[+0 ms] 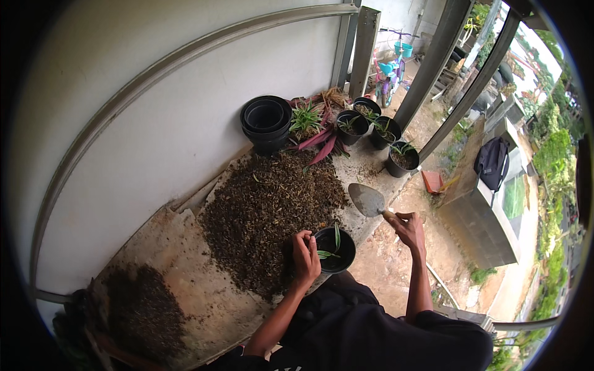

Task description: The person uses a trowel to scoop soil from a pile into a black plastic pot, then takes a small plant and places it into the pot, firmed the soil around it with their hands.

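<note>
My right hand (pixel 409 232) grips the wooden handle of a masonry trowel (pixel 367 199), its grey blade pointing left above the slab's edge. My left hand (pixel 307 260) is at the left rim of a black plastic plant pot (pixel 344 265), fingers curled against it and thumb along the rim. Inside that pot stands a small plant with green, pale-edged leaves (pixel 337 239); the pot's inside is dark, so its fill is hard to judge. Beside my left hand spreads a heap of dark, coarse potting mix (pixel 274 208).
Stacked black pots (pixel 265 121), a spider plant (pixel 306 117) and purple-leaved cuttings (pixel 325 143) sit behind the heap. Several potted seedlings (pixel 403 160) stand at the slab's far right, near metal posts (pixel 429 69). A darker soil pile (pixel 144 310) lies lower left, along a white wall (pixel 185 106).
</note>
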`<action>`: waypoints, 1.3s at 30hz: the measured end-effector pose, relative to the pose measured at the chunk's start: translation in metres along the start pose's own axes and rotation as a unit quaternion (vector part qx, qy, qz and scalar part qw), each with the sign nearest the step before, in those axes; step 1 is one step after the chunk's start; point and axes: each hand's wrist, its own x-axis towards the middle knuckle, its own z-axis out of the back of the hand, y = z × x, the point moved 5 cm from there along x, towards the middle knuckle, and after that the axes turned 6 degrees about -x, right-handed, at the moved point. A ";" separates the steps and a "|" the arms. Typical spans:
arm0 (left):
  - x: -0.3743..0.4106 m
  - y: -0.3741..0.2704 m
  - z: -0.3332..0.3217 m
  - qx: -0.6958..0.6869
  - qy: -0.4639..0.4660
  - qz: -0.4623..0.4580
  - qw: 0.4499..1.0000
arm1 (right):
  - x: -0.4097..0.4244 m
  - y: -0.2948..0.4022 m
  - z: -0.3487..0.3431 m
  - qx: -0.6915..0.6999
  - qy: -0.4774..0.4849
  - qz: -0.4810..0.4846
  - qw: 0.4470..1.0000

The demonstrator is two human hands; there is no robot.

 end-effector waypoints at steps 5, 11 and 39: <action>-0.002 0.009 -0.002 -0.004 0.008 0.010 1.000 | -0.015 -0.009 0.003 -0.008 0.052 -0.076 0.996; -0.001 0.002 0.001 0.017 0.001 -0.012 1.000 | -0.018 0.020 -0.033 0.052 0.110 -0.054 0.991; 0.007 -0.013 0.002 0.063 0.029 -0.007 0.998 | -0.071 0.014 0.102 0.092 0.179 0.026 0.979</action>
